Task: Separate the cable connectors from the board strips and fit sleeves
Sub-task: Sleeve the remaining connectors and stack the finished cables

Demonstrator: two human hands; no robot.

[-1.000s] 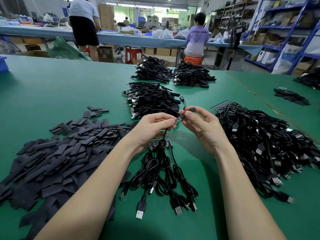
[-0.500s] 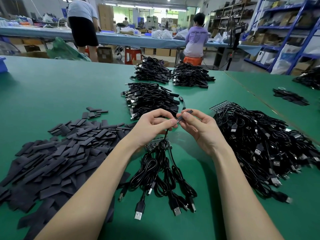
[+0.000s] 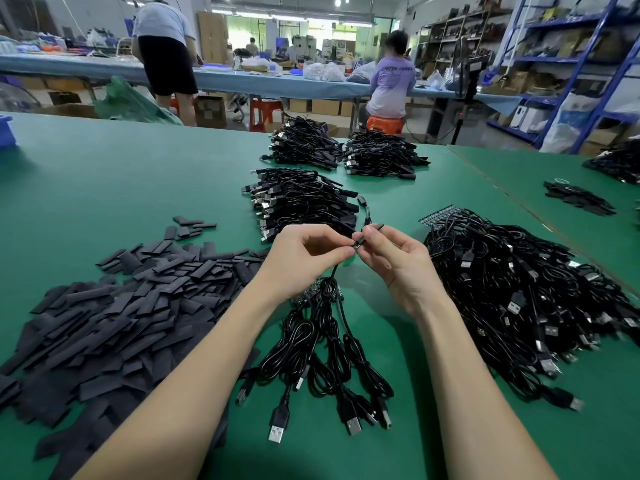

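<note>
My left hand (image 3: pixel 306 258) pinches a thin black cable (image 3: pixel 333 271) just below its small connector end. My right hand (image 3: pixel 394 258) grips a short black sleeve (image 3: pixel 367 233) that sits over that connector, its far end poking out past my fingers. The two hands touch at the fingertips above the green table (image 3: pixel 104 174). The cable hangs down into a bunch of black USB cables (image 3: pixel 329 358) still joined to a board strip (image 3: pixel 311 292) under my left wrist. A heap of flat black sleeves (image 3: pixel 114 313) lies on the left.
A big tangle of cables on board strips (image 3: pixel 519 296) lies on the right. Three piles of sleeved cables (image 3: pixel 301 206) (image 3: pixel 301 147) (image 3: pixel 381 155) sit further back. Behind the table two people work at a long blue bench (image 3: pixel 263 81), and blue shelving (image 3: pixel 571 64) stands at right.
The sleeve has slid along the connector towards my left hand: a second ago the bare connector showed between the hands, now the fingertips meet and it is covered.
</note>
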